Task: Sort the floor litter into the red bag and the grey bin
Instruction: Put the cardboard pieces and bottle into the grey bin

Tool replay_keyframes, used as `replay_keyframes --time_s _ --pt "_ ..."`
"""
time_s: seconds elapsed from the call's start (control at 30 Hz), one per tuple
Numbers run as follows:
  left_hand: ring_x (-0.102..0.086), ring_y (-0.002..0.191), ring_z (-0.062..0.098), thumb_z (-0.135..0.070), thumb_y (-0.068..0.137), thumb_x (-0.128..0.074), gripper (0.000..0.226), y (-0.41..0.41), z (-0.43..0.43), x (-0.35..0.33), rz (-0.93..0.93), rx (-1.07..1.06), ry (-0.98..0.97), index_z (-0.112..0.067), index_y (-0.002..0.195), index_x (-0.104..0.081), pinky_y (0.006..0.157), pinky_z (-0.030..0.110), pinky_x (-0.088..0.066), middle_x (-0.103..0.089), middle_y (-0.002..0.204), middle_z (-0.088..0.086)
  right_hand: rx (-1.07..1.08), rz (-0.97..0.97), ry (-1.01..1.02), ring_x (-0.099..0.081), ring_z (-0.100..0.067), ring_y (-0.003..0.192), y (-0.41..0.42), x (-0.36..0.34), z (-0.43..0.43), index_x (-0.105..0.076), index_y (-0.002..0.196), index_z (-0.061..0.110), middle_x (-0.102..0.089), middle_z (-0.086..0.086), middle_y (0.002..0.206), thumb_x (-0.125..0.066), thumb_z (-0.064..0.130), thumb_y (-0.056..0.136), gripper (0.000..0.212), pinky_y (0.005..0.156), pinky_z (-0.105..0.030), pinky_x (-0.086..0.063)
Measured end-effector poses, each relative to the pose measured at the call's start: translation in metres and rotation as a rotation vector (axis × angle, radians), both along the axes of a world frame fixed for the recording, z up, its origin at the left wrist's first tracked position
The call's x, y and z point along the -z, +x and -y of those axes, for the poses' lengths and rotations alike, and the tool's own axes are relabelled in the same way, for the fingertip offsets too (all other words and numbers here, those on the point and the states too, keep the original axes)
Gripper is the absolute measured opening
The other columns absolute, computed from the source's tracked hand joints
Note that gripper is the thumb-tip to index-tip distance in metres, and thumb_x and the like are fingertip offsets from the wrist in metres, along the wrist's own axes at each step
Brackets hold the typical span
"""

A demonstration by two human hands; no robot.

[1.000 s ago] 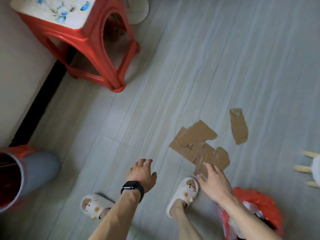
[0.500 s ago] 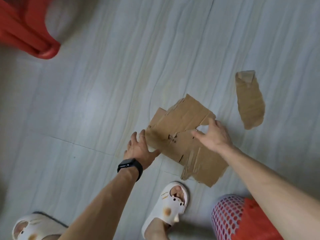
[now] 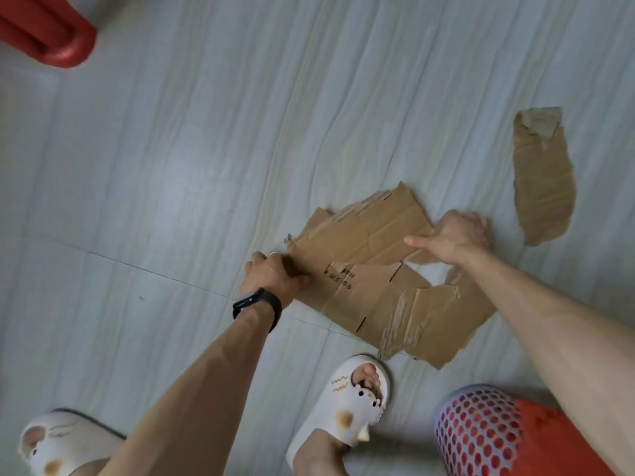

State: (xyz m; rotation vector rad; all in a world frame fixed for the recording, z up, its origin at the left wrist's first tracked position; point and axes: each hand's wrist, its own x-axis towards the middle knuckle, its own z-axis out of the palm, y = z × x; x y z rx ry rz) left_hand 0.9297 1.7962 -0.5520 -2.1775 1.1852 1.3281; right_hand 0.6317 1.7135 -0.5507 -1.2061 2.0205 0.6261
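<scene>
Both hands are down on the big torn cardboard piece (image 3: pixel 374 280), which lies flat on the pale floor (image 3: pixel 192 173), near the middle & a bit to the right.

L hand (image 3: pixel 271 273) is closed on the cardboard's left edge, fingers curled round it, thumb on top. A black band (image 3: pixel 257 305) sits on that wrist, and a thin ring (image 3: pixel 274 253) shows on one finger.

R hand (image 3: pixel 453 238) is closed on the cardboard's far right corner, fingers bent under the edge, thumb sticking out to the left over the top. Looks like that corner is held, but how tight I can't tell.

The cardboard has rough torn edges, folds, a hole where white shows through, and some small dark print near the L hand.

A 2nd, smaller cardboard strip (image 3: pixel 541 176) lies by itself to the right, apart from the big one, not touched by any hand.

A red bag inside a pale mesh basket (image 3: pixel 481 438) stands at the bottom right, just under the R arm.

Two white slippers w/ little faces: one (image 3: pixel 350 403) just below the big cardboard, near its torn low corner, one (image 3: pixel 51 444) at the bottom left.

A red stool leg (image 3: pixel 58 36) pokes in at the top left corner, far from the cardboard.
</scene>
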Motion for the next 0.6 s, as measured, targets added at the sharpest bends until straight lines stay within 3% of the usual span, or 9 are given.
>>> replay_keyframes --time_s 0.07,0.17,0.27,0.37,0.4,0.47,0.53,0.6 --pt "-0.055 0.099 0.027 -0.055 0.079 -0.067 0.049 0.03 -0.009 -0.02 0.011 -0.049 0.023 -0.021 0.114 -0.06 0.086 0.043 -0.052 -0.045 0.11 0.003 0.09 0.163 0.031 -0.054 -0.026 0.109 0.013 -0.022 -0.012 -0.062 0.091 0.021 -0.059 -0.011 0.116 -0.077 0.065 0.069 0.052 0.09 -0.035 -0.044" --pt "-0.055 0.088 0.025 -0.043 0.086 -0.063 0.031 0.07 -0.022 -0.054 0.034 -0.139 -0.027 -0.02 0.107 -0.062 0.079 0.037 -0.05 -0.048 0.107 0.003 0.235 0.376 0.061 -0.061 -0.022 0.091 0.049 -0.054 -0.035 -0.053 0.084 0.021 -0.064 -0.002 0.093 -0.077 0.049 0.079 0.038 0.073 -0.033 -0.045" --pt "-0.058 0.077 0.021 -0.028 0.09 -0.057 0.011 0.109 -0.036 -0.1 0.06 -0.27 -0.077 -0.022 0.099 -0.06 0.069 0.033 -0.048 -0.061 0.096 0.002 0.434 0.509 0.007 -0.062 -0.02 0.092 0.104 -0.087 -0.059 -0.054 0.099 0.016 -0.066 -0.003 0.101 -0.08 0.035 0.081 0.037 0.075 -0.032 -0.048" --pt "-0.06 0.07 0.022 -0.025 0.091 -0.054 0.002 0.154 -0.053 -0.153 0.132 -0.376 -0.111 -0.024 0.09 -0.055 0.064 0.034 -0.053 -0.065 0.085 0.003 0.613 0.552 -0.144 -0.067 -0.024 0.1 0.16 -0.131 -0.087 -0.061 0.11 0.016 -0.069 -0.008 0.11 -0.079 0.024 0.083 0.033 0.089 -0.037 -0.053" --pt "-0.061 0.072 0.026 -0.024 0.09 -0.053 0.002 0.171 -0.06 -0.175 0.145 -0.416 -0.132 -0.024 0.088 -0.055 0.066 0.036 -0.054 -0.066 0.084 0.005 0.619 0.565 -0.17 -0.069 -0.024 0.096 0.181 -0.151 -0.095 -0.064 0.101 0.021 -0.071 -0.006 0.107 -0.077 0.024 0.085 0.021 0.085 -0.038 -0.055" --pt "-0.061 0.075 0.03 -0.024 0.089 -0.052 0.002 0.201 -0.073 -0.211 0.15 -0.467 -0.159 -0.022 0.087 -0.053 0.067 0.037 -0.053 -0.067 0.085 0.006 0.638 0.588 -0.171 -0.072 -0.023 0.076 0.22 -0.191 -0.11 -0.069 0.093 0.024 -0.074 0.0 0.098 -0.072 0.025 0.09 0.004 0.062 -0.033 -0.055" --pt "-0.057 0.074 0.03 -0.026 0.089 -0.052 0.005 0.226 -0.085 -0.241 0.162 -0.485 -0.157 -0.021 0.087 -0.049 0.065 0.037 -0.049 -0.065 0.086 0.007 0.646 0.603 -0.188 -0.07 -0.025 0.063 0.254 -0.226 -0.119 -0.069 0.099 0.023 -0.073 0.001 0.096 -0.068 0.024 0.092 0.006 0.046 -0.025 -0.049" --pt "-0.053 0.072 0.03 -0.027 0.089 -0.05 0.009 0.266 -0.103 -0.276 0.196 -0.545 -0.156 -0.022 0.084 -0.044 0.067 0.037 -0.047 -0.063 0.088 0.008 0.639 0.641 -0.23 -0.07 -0.026 0.072 0.302 -0.265 -0.123 -0.066 0.104 0.02 -0.071 0.001 0.1 -0.068 0.02 0.093 0.012 0.042 -0.021 -0.048"
